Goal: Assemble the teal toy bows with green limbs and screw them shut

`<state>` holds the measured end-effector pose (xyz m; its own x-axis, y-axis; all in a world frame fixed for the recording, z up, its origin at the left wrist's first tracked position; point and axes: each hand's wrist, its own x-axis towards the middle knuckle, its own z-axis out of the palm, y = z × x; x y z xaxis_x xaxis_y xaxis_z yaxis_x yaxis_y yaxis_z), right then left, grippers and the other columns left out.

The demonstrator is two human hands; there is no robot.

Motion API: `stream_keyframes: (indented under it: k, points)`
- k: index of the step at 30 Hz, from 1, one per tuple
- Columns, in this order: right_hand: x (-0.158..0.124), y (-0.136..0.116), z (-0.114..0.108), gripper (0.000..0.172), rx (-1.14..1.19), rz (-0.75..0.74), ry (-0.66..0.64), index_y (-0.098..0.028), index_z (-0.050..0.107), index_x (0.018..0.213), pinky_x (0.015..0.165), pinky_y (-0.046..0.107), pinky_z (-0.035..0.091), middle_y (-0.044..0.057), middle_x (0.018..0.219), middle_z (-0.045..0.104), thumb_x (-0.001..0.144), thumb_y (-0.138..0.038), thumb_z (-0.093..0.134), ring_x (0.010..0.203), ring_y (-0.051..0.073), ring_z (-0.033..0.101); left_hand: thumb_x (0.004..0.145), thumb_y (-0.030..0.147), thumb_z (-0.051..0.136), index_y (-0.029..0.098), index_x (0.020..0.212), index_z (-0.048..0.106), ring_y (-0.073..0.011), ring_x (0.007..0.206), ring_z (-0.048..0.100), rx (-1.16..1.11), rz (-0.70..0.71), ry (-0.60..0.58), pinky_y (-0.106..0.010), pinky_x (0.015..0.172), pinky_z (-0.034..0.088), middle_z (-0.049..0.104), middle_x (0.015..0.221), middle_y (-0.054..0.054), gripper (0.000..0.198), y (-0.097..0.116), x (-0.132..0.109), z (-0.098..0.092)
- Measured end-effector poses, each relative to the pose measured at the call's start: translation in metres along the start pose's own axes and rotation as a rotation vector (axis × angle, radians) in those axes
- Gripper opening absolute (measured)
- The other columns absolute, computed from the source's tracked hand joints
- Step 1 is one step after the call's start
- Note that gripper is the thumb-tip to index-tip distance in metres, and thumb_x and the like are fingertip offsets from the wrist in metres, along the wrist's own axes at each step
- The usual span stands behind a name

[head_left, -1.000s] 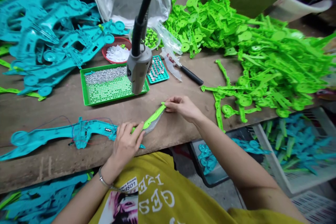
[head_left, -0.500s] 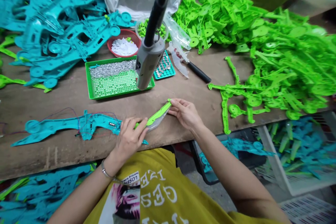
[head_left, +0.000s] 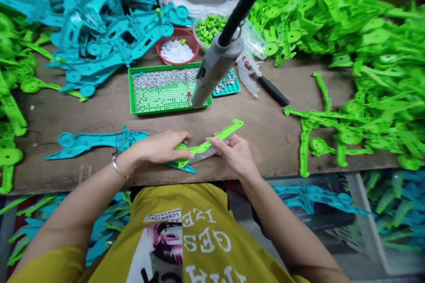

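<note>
A curved bright green plastic part point(head_left: 223, 135), with a clear strip along its lower side, lies tilted between my hands. My right hand point(head_left: 236, 152) pinches it near the middle, thumb on top. At its lower left end, the fingers and thumb of my left hand point(head_left: 162, 147) close around it. Beneath my left hand is a long turquoise plastic body point(head_left: 89, 142) with thin red and blue wires. Its middle is partly covered by that hand, and its right tip pokes out below the green part.
A grey power screwdriver point(head_left: 215, 68) hangs over a green tray point(head_left: 156, 105) of screws. Behind stand a red basket point(head_left: 195, 48) of white pieces and a bowl of green pieces point(head_left: 210, 28). A black-handled knife point(head_left: 272, 90) lies right. Turquoise point(head_left: 99, 48) and green point(head_left: 332, 22) parts form heaps.
My right hand has slid from the green part's tip toward its middle, leaving the upper end exposed. My left hand has turned flatter over the turquoise body. The view has shifted left.
</note>
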<state>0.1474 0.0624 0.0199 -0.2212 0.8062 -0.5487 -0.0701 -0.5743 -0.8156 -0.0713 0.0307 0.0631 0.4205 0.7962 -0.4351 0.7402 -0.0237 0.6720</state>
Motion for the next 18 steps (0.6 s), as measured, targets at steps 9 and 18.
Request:
stream_keyframes:
  k: [9,18]
  points:
    - [-0.009,0.000,0.005,0.049,0.087,-0.029,0.056,-0.019,0.067,0.090,0.071,0.030,0.058,0.001,0.079,0.076,0.052,-0.039,0.092,0.071,0.016,0.070,0.075,0.045,0.071,0.013,0.094,0.070,-0.0121,0.063,0.051,-0.131,0.111,-0.327,-0.022,0.057,0.032,0.065,0.075,0.001,0.038,-0.024,0.031,-0.023]
    - [-0.009,0.016,0.021,0.042,0.102,-0.042,0.089,-0.017,0.070,0.077,0.063,0.027,0.055,0.002,0.071,0.074,0.048,-0.037,0.093,0.062,0.015,0.066,0.074,0.041,0.072,0.014,0.090,0.069,-0.0109,0.063,0.050,-0.238,0.134,-0.323,-0.022,0.059,0.034,0.065,0.074,0.002,0.032,-0.029,0.034,-0.021]
